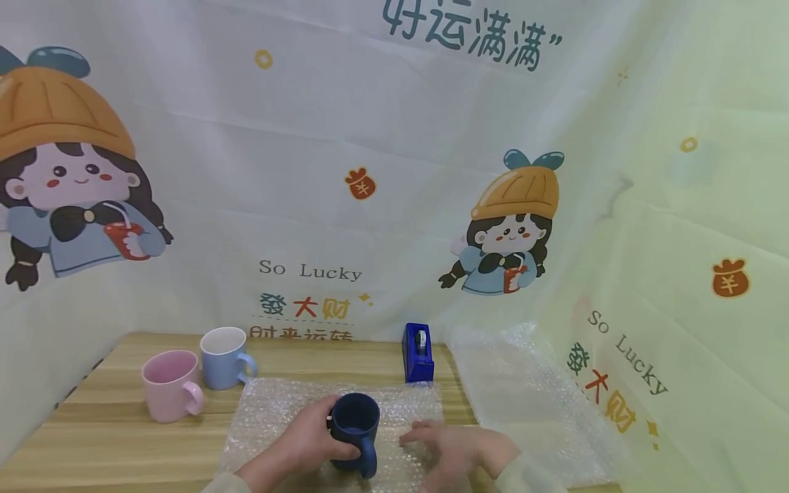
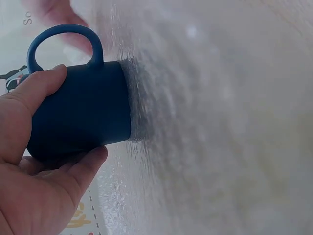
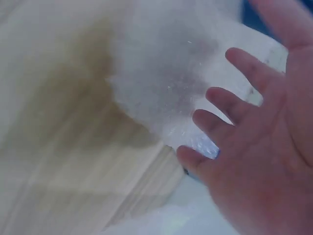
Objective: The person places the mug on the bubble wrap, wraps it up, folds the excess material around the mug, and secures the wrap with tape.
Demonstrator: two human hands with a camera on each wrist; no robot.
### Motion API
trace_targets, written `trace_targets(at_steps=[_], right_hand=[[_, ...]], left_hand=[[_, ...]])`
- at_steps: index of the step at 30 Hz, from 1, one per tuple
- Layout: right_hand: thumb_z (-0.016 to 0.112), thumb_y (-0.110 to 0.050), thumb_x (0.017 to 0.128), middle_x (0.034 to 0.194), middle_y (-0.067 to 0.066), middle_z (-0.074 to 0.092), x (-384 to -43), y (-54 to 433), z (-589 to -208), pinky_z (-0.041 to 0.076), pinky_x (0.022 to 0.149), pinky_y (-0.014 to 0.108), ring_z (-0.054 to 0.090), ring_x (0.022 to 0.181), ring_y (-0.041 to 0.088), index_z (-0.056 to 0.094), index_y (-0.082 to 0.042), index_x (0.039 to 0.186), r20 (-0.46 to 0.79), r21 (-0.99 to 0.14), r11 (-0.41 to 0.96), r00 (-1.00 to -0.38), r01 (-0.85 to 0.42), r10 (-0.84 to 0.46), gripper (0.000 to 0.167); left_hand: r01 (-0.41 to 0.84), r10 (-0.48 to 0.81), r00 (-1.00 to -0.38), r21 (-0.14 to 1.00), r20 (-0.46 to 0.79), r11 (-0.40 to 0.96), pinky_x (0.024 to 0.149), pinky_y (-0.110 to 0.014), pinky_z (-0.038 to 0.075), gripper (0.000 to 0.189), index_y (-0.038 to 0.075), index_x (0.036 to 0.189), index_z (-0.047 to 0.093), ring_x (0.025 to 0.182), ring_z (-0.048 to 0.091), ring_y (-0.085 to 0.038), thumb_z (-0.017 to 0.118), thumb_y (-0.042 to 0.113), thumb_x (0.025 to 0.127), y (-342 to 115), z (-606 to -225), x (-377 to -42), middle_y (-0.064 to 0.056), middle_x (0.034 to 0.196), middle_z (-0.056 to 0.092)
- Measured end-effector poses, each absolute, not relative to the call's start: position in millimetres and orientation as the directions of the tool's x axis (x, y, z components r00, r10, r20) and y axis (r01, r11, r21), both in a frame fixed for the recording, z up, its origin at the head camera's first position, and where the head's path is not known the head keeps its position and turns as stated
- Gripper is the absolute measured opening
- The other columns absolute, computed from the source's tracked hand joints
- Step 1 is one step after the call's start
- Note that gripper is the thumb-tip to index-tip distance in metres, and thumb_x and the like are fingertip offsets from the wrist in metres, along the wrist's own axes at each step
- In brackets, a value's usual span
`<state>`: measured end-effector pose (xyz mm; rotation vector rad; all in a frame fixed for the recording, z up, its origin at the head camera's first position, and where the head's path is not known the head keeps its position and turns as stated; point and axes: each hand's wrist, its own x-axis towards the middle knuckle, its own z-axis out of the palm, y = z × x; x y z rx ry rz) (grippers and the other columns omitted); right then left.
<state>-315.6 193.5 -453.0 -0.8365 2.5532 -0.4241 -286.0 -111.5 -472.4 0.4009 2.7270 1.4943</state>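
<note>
A: With the left hand [image 1: 308, 438], holding what?

B: The dark blue mug [image 1: 356, 438]. Grips it from the left, clamped round the body, with the thumb [image 2: 41, 88] on the near side by the handle [image 1: 368, 457].

A: Standing where?

B: Stands upright at the near middle of the table [image 1: 92, 438], with the base on a bubble wrap sheet [image 1: 265, 411]. Points toward the near right with the handle.

A: And with the right hand [image 1: 453, 448]?

B: Extends over the right part of the sheet, just right of the mug, with the fingers [image 3: 254, 71] spread apart. Looks blurred from the head; cannot tell whether touching the wrap.

A: What else to see on the left?

B: See a pink mug [image 1: 165, 392], upright, and just to the far right of it a light blue mug [image 1: 220, 364], white inside.

A: And on the far side?

B: Note a blue tape dispenser [image 1: 418, 366] by the sheet's far edge. Note also, on the right, a second sheet of bubble wrap [image 1: 530, 404] beside the printed cloth [image 1: 308, 205].
</note>
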Motion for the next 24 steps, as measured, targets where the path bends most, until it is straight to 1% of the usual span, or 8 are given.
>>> trace_targets(at_steps=[3, 7, 10, 13, 17, 19, 21, 24], right_hand=[[0.083, -0.024, 0.096, 0.15, 0.021, 0.065, -330, 195, -450, 0.051, 0.117, 0.062, 0.06, 0.139, 0.044, 0.066, -0.006, 0.144, -0.143, -0.498, 0.747, -0.808, -0.441, -0.572, 0.054], [0.074, -0.012, 0.098, 0.126, 0.031, 0.071, -349, 192, -449, 0.058, 0.105, 0.064, 0.069, 0.118, 0.049, 0.062, 0.013, 0.134, 0.029, -0.535, 0.784, -0.934, -0.316, -0.356, 0.046], [0.072, -0.009, 0.095, 0.126, 0.036, 0.069, -356, 188, -451, 0.057, 0.107, 0.064, 0.068, 0.121, 0.052, 0.052, 0.019, 0.141, 0.011, -0.556, 0.81, -0.976, -0.185, -0.215, 0.057], [0.072, -0.008, 0.094, 0.131, 0.038, 0.068, -358, 187, -454, 0.056, 0.11, 0.063, 0.067, 0.125, 0.053, 0.043, 0.022, 0.149, -0.051, -0.586, 0.803, -0.985, -0.105, -0.167, 0.069], [0.073, -0.009, 0.097, 0.13, 0.034, 0.07, -359, 188, -455, 0.058, 0.108, 0.062, 0.069, 0.122, 0.049, 0.048, 0.02, 0.148, -0.068, -0.618, 0.783, -0.987, -0.072, -0.145, 0.064], [0.075, -0.011, 0.098, 0.114, 0.024, 0.075, -359, 190, -456, 0.063, 0.095, 0.053, 0.072, 0.106, 0.039, 0.063, 0.015, 0.129, -0.043, -0.615, 0.783, -0.988, -0.092, -0.15, 0.042], [0.075, -0.013, 0.099, 0.09, 0.01, 0.071, -359, 193, -455, 0.06, 0.075, 0.041, 0.067, 0.085, 0.027, 0.069, 0.006, 0.101, -0.004, -0.61, 0.781, -0.985, -0.136, -0.175, 0.019], [0.075, -0.014, 0.099, 0.068, -0.002, 0.052, -357, 194, -450, 0.042, 0.061, 0.029, 0.048, 0.067, 0.015, 0.06, -0.008, 0.074, 0.043, -0.627, 0.753, -0.973, -0.202, -0.225, 0.03]], left_hand=[[0.22, 0.227, -0.967, 0.834, 0.118, 0.507, 0.1, -0.051, 0.062, 0.07, -0.001, 0.131, 0.069, 0.114, 0.073, -0.031, 0.101, 0.01, 0.07, -111, -473, -286, -0.008, 0.118, 0.077], [0.224, 0.221, -0.967, 0.828, 0.124, 0.515, 0.1, -0.049, 0.061, 0.07, 0.0, 0.13, 0.07, 0.113, 0.073, -0.029, 0.101, 0.01, 0.069, -112, -472, -286, -0.007, 0.116, 0.077], [0.218, 0.222, -0.968, 0.827, 0.117, 0.518, 0.101, -0.05, 0.061, 0.07, 0.0, 0.131, 0.07, 0.114, 0.073, -0.029, 0.101, 0.01, 0.069, -113, -472, -286, -0.006, 0.117, 0.077], [0.213, 0.225, -0.968, 0.83, 0.109, 0.515, 0.102, -0.052, 0.061, 0.07, 0.0, 0.131, 0.07, 0.116, 0.073, -0.031, 0.101, 0.009, 0.07, -112, -472, -286, -0.007, 0.118, 0.077], [0.212, 0.229, -0.967, 0.837, 0.107, 0.504, 0.103, -0.054, 0.062, 0.071, -0.002, 0.132, 0.069, 0.116, 0.073, -0.033, 0.101, 0.008, 0.07, -112, -470, -286, -0.009, 0.119, 0.077], [0.21, 0.232, -0.967, 0.84, 0.103, 0.501, 0.103, -0.055, 0.062, 0.071, -0.002, 0.133, 0.068, 0.116, 0.073, -0.033, 0.1, 0.008, 0.07, -112, -469, -286, -0.01, 0.12, 0.077], [0.206, 0.234, -0.967, 0.84, 0.097, 0.501, 0.103, -0.056, 0.061, 0.072, -0.003, 0.134, 0.068, 0.116, 0.074, -0.034, 0.1, 0.008, 0.07, -112, -469, -286, -0.01, 0.12, 0.076], [0.192, 0.237, -0.968, 0.84, 0.078, 0.508, 0.103, -0.057, 0.061, 0.071, -0.003, 0.134, 0.068, 0.117, 0.074, -0.035, 0.1, 0.008, 0.071, -113, -468, -285, -0.011, 0.12, 0.076]])
